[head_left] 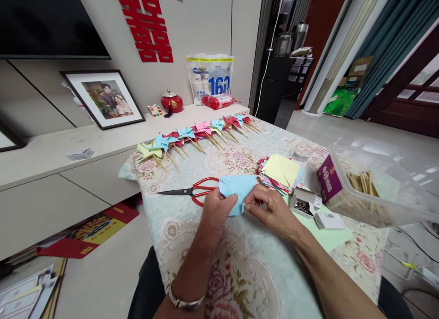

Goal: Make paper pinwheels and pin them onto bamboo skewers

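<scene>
Light-blue paper point(238, 185) is held over the middle of the bench point(274, 268): the left hand point(217, 208) grips its left side, thumb on top, while the right hand's point(270, 208) fingers pinch its right corner. Red-handled scissors point(190, 191) lie just left. At right, a clear tub's point(380, 214) purple label point(329, 177) is too small to read; far off, a white bag point(202, 76) shows a blue "160", left of it red double-happiness characters point(147, 25).

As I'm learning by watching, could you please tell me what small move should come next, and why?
Probably curl in the right edge of the blue paper, since the right hand pinches it, the left hand holds its left side, and the pinwheels behind have folded blades.
</scene>
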A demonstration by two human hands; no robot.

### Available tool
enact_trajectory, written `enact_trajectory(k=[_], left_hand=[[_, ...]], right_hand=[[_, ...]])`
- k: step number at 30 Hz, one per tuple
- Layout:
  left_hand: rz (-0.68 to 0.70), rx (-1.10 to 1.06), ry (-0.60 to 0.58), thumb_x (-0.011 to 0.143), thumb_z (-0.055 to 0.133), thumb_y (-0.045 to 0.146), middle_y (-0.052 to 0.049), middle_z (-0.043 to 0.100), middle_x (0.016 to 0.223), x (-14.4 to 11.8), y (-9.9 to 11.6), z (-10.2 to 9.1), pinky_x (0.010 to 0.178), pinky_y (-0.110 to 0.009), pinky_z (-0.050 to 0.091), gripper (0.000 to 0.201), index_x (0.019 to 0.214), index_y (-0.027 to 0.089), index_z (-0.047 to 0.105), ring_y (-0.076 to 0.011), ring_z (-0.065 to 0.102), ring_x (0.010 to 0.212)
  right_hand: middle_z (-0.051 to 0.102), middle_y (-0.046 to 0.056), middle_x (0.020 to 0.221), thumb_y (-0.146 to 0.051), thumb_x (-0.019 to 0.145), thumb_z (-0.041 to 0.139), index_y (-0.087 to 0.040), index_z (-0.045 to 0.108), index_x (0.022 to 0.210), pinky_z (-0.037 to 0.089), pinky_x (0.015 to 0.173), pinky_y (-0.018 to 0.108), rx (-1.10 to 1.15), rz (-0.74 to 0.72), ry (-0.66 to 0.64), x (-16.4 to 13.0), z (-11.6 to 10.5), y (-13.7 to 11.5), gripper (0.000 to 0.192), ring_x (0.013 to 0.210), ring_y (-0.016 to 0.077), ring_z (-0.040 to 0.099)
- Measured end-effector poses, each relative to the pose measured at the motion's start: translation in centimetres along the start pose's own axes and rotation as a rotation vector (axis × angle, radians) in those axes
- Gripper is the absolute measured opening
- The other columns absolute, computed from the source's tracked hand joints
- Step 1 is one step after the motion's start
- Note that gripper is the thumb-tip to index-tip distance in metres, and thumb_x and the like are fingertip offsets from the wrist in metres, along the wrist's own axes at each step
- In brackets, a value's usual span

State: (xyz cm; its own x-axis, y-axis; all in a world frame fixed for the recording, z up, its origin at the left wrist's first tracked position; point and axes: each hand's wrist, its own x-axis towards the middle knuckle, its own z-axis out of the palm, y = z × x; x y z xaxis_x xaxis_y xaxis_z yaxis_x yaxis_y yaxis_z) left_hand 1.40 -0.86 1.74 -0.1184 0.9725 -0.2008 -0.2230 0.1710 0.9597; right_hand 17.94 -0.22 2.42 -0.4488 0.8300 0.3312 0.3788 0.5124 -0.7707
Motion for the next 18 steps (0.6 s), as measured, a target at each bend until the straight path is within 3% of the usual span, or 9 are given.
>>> enact_trajectory(k=[8,18], left_hand=[[-0.016,0.013,-0.060,0.059,0.067,0.017,0.005,0.057,0.054,-0.49,0.73,0.40,0.050,-0.021,0.038,0.004,0.062,0.014,0.065,-0.0096,0.046,0.050],[-0.042,-0.033,-0.076,0.058,0.070,0.016,0.008,0.050,0.049,-0.84,0.85,0.78,0.048,-0.020,0.035,0.010,0.058,0.017,0.060,-0.0076,0.039,0.046]], right_hand=[[0.051,-0.002,0.066,-0.018,0.082,0.060,-0.018,0.060,0.068,0.034,0.057,0.025,-0.011,0.175,0.046,0.12,0.33,-0.29,0.014,0.061,0.0121,0.046],[0.050,-0.003,0.062,-0.020,0.079,0.061,-0.018,0.058,0.064,0.033,0.054,0.024,-0.036,0.240,0.061,0.15,0.58,0.07,0.015,0.058,0.0116,0.044]])
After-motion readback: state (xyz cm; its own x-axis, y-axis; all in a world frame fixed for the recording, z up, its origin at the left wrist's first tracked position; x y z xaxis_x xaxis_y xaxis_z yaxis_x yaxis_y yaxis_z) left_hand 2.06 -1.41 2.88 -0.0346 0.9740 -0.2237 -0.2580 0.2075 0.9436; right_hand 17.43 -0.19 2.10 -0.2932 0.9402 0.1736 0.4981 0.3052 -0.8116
